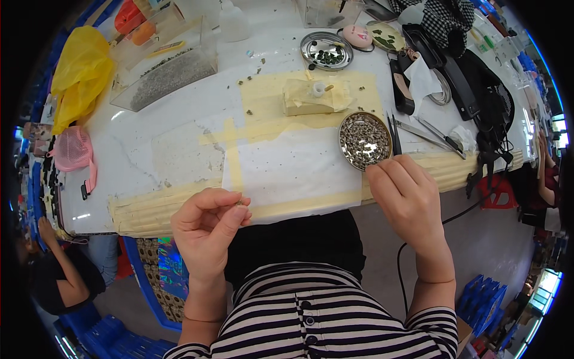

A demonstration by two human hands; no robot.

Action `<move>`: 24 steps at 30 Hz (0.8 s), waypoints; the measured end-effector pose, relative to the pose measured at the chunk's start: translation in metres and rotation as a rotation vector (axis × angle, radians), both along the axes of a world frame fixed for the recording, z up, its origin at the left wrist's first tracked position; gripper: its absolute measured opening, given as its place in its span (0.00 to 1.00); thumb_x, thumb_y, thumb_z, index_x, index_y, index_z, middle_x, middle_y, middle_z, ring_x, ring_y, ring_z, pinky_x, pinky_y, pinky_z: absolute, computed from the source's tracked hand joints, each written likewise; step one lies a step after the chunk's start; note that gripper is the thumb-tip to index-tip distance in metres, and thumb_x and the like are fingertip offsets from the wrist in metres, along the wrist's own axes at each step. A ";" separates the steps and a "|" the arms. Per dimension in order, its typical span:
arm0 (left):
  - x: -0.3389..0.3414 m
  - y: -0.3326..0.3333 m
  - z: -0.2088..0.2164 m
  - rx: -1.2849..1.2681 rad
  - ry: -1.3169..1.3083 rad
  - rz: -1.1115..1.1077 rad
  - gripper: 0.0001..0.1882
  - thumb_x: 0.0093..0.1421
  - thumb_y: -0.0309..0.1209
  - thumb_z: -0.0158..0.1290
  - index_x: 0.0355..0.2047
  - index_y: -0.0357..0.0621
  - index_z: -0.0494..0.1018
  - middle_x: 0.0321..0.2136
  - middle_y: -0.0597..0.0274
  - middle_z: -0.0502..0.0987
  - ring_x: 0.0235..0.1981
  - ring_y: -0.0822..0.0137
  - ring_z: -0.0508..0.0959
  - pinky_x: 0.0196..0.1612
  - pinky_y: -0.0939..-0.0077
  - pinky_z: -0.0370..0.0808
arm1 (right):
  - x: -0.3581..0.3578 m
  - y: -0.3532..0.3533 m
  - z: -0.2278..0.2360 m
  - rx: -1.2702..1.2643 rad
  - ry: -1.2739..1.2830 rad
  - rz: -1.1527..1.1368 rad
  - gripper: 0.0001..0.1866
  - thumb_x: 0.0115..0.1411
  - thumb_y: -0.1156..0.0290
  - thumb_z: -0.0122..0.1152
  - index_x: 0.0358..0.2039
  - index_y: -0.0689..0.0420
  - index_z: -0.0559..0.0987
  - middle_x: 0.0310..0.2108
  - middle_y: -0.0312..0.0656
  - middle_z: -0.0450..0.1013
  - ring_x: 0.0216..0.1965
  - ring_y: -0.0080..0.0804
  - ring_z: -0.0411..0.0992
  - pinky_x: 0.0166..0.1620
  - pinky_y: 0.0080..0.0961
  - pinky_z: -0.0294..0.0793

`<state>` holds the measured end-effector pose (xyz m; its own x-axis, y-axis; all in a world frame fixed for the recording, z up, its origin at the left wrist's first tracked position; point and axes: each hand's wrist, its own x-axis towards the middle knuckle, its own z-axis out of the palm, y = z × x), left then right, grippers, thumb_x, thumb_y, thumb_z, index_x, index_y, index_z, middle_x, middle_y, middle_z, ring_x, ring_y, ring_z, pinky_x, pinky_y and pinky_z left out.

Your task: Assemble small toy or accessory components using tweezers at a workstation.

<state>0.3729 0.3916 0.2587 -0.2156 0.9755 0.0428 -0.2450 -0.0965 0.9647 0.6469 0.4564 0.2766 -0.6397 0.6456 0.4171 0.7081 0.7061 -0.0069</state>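
My left hand [209, 230] is raised just off the table's front edge. Thumb and forefinger pinch a tiny greenish metal-looking piece [239, 203], too small to name. At the near rim of a round dish [341, 145] my right hand [406, 197] has its fingers pressed together; what they hold, if anything, is hidden. Many small grey-brown metallic pieces [363, 139] fill the dish. Between my hands lies a white paper sheet [287, 173], taped down and dotted with dark specks. Beyond it stands a tape-covered block [308, 107] with a small white cup [318, 89] on it.
Black tweezers [395, 136] and pliers [439, 131] lie right of the dish. Farther back is a metal tray [326, 51] of dark green pieces. At left are a clear bin [173, 81] of grey parts, a yellow bag [82, 72] and a pink mesh item [73, 149].
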 end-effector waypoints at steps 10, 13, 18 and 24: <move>-0.009 -0.006 -0.003 0.024 0.046 0.055 0.08 0.57 0.16 0.58 0.38 0.33 0.76 0.33 0.54 0.79 0.29 0.71 0.79 0.33 0.79 0.78 | 0.011 -0.007 -0.008 -0.232 0.322 -0.397 0.10 0.53 0.77 0.65 0.35 0.59 0.74 0.29 0.43 0.70 0.26 0.42 0.70 0.29 0.34 0.69; -0.009 -0.005 -0.003 0.035 0.076 0.018 0.08 0.58 0.17 0.56 0.39 0.35 0.75 0.35 0.55 0.77 0.29 0.72 0.76 0.32 0.80 0.75 | 0.012 -0.008 -0.014 -0.246 0.369 -0.460 0.08 0.54 0.78 0.63 0.35 0.59 0.75 0.29 0.43 0.70 0.26 0.42 0.70 0.29 0.33 0.70; -0.010 -0.006 -0.006 0.066 0.128 -0.001 0.08 0.57 0.16 0.56 0.38 0.35 0.75 0.33 0.57 0.75 0.29 0.72 0.75 0.32 0.81 0.75 | 0.016 0.002 -0.012 -0.272 0.426 -0.540 0.07 0.56 0.79 0.62 0.35 0.60 0.75 0.30 0.43 0.70 0.23 0.40 0.70 0.28 0.32 0.69; -0.011 -0.009 -0.008 0.066 0.110 0.055 0.09 0.54 0.13 0.58 0.36 0.33 0.76 0.33 0.56 0.77 0.31 0.71 0.78 0.36 0.82 0.76 | 0.019 0.015 -0.018 -0.189 0.392 -0.594 0.09 0.56 0.74 0.65 0.37 0.60 0.77 0.27 0.43 0.72 0.25 0.36 0.72 0.27 0.30 0.68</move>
<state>0.3622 0.3830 0.2510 -0.2587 0.9567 0.1332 -0.1308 -0.1713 0.9765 0.6655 0.4709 0.2581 0.0137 0.9205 0.3905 0.8913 0.1657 -0.4220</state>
